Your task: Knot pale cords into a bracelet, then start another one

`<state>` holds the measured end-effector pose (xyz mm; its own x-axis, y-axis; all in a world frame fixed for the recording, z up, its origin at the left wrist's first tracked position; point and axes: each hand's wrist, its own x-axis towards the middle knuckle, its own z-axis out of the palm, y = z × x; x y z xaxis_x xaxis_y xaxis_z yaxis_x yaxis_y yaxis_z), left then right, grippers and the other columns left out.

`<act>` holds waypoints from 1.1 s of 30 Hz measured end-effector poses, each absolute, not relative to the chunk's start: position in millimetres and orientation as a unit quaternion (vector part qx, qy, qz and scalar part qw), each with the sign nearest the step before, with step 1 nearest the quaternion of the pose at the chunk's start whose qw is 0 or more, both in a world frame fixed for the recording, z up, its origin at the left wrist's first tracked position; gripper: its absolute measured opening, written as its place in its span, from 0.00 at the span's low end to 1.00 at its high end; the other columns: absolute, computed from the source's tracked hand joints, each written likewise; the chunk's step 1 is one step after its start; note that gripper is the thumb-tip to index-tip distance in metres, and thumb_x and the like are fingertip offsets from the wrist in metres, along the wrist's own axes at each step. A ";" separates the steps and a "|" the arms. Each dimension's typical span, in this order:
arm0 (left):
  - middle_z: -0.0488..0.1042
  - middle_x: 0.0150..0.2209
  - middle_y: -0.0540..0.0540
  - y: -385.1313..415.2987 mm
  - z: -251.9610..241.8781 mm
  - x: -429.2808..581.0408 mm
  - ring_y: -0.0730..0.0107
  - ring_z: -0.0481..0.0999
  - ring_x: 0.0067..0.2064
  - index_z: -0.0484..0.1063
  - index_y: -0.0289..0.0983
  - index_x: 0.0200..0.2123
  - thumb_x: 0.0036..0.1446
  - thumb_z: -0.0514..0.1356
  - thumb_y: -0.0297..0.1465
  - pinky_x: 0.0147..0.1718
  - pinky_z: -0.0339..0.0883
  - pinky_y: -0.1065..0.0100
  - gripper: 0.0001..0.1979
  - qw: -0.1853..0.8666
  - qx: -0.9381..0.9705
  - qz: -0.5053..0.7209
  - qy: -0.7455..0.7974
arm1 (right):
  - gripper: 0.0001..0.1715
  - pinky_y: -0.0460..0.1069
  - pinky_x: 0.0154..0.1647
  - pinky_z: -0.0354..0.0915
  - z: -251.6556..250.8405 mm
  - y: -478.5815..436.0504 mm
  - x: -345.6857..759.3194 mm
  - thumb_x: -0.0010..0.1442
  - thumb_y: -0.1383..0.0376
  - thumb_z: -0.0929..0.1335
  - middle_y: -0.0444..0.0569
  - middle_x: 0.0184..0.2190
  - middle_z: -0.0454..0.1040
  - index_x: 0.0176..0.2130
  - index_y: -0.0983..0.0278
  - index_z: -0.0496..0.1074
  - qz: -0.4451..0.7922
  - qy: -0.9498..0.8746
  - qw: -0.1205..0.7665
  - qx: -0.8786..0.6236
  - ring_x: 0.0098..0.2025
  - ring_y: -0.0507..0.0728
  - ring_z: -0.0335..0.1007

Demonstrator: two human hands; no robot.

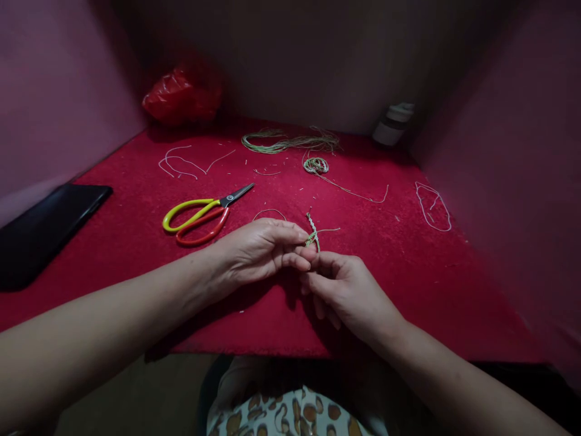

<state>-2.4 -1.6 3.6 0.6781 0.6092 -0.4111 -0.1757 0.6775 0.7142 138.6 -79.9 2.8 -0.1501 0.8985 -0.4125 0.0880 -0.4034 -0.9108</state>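
A small braided cord (312, 225) in pale green and white is pinched between the thumb and fingers of my left hand (272, 248). Its knotted end points up and away from me, and a loose strand sticks out to the right. My right hand (349, 290) is closed just below, thumb and forefinger pressed together against the left fingertips. Whatever the right fingers pinch is hidden; it lies where the cord's lower part runs down. Scissors (213, 215) with one yellow and one red handle rest left of my hands, blades pointing away to the right.
On the red cloth table (385, 290) lie a bundle of green cords (272, 142), a coiled braid (315, 165), loose white threads (181, 160) and a thread loop (433, 209). A black phone-like slab (49, 230), red plastic bag (181, 97) and white bottle (393, 125) stand around the edges.
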 end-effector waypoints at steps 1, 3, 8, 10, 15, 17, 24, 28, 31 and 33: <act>0.73 0.23 0.43 -1.3 3.0 -2.5 0.76 0.74 0.21 0.70 0.26 0.24 0.52 0.52 0.17 0.22 0.70 0.79 0.09 0.853 0.325 0.235 0.334 | 0.04 0.38 0.08 0.48 3.5 -79.1 137.4 0.54 0.70 0.65 0.36 0.12 0.60 0.28 0.67 0.67 0.611 -0.439 0.327 -0.571 0.09 0.42 0.50; 0.73 0.23 0.43 -0.9 2.5 -2.7 0.75 0.74 0.22 0.70 0.27 0.25 0.52 0.51 0.17 0.22 0.70 0.78 0.10 0.850 0.318 0.244 0.342 | 0.09 0.37 0.09 0.48 3.5 -79.1 136.5 0.55 0.70 0.65 0.35 0.11 0.59 0.24 0.67 0.66 0.603 -0.443 0.327 -0.578 0.09 0.42 0.49; 0.73 0.23 0.43 -0.3 3.7 -3.0 0.75 0.74 0.22 0.70 0.27 0.25 0.54 0.50 0.18 0.22 0.70 0.77 0.11 0.848 0.310 0.247 0.353 | 0.07 0.38 0.08 0.48 -0.1 -83.6 139.1 0.55 0.68 0.66 0.37 0.12 0.62 0.25 0.66 0.66 0.610 -0.416 0.329 -0.588 0.10 0.43 0.53; 0.73 0.23 0.43 -0.2 3.5 -3.3 0.75 0.74 0.22 0.70 0.27 0.25 0.54 0.50 0.18 0.23 0.71 0.77 0.11 0.849 0.307 0.248 0.352 | 0.07 0.38 0.08 0.49 -0.2 -84.3 139.7 0.55 0.68 0.66 0.37 0.13 0.63 0.26 0.66 0.66 0.613 -0.411 0.332 -0.587 0.10 0.43 0.53; 0.73 0.24 0.44 1.0 0.9 -4.2 0.75 0.75 0.23 0.71 0.26 0.26 0.54 0.51 0.18 0.23 0.71 0.78 0.10 0.852 0.316 0.246 0.336 | 0.07 0.38 0.08 0.48 2.7 -82.7 139.5 0.55 0.69 0.66 0.37 0.12 0.63 0.25 0.66 0.65 0.614 -0.399 0.334 -0.593 0.10 0.43 0.53; 0.73 0.25 0.43 1.6 0.4 -4.3 0.75 0.75 0.23 0.71 0.26 0.26 0.54 0.51 0.18 0.23 0.71 0.78 0.10 0.852 0.320 0.248 0.333 | 0.07 0.38 0.08 0.49 3.3 -82.6 139.6 0.55 0.69 0.66 0.37 0.12 0.63 0.25 0.66 0.65 0.617 -0.396 0.339 -0.590 0.10 0.43 0.53; 0.73 0.25 0.44 1.6 0.4 -4.4 0.76 0.75 0.23 0.70 0.27 0.25 0.54 0.51 0.18 0.24 0.72 0.78 0.10 0.846 0.325 0.248 0.341 | 0.08 0.39 0.09 0.49 2.5 -84.5 140.8 0.54 0.67 0.66 0.39 0.13 0.64 0.24 0.67 0.66 0.624 -0.402 0.339 -0.578 0.11 0.44 0.54; 0.72 0.24 0.44 -0.3 0.9 -4.0 0.76 0.74 0.22 0.70 0.27 0.25 0.53 0.52 0.18 0.23 0.71 0.78 0.09 0.842 0.334 0.252 0.340 | 0.08 0.39 0.11 0.52 1.4 -84.3 141.0 0.51 0.68 0.67 0.41 0.16 0.66 0.23 0.67 0.66 0.623 -0.408 0.356 -0.564 0.13 0.44 0.57; 0.72 0.24 0.44 -1.8 2.6 -3.3 0.76 0.73 0.22 0.69 0.28 0.24 0.53 0.52 0.18 0.23 0.71 0.78 0.09 0.837 0.334 0.255 0.351 | 0.08 0.39 0.11 0.52 0.6 -84.7 141.2 0.51 0.68 0.67 0.40 0.15 0.66 0.23 0.67 0.66 0.623 -0.408 0.356 -0.564 0.13 0.44 0.57; 0.71 0.23 0.44 -2.6 4.0 -3.1 0.76 0.73 0.22 0.69 0.28 0.24 0.53 0.51 0.18 0.23 0.71 0.77 0.09 0.832 0.334 0.258 0.359 | 0.08 0.39 0.11 0.51 0.2 -85.3 141.5 0.51 0.68 0.67 0.40 0.16 0.66 0.23 0.67 0.66 0.624 -0.407 0.356 -0.564 0.13 0.44 0.57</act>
<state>-3.1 -2.6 4.0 0.6089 0.6696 -0.4252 -0.1902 0.6437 0.7413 141.5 -85.3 0.2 -0.1099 0.9037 -0.4137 0.0141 -0.4148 -0.9098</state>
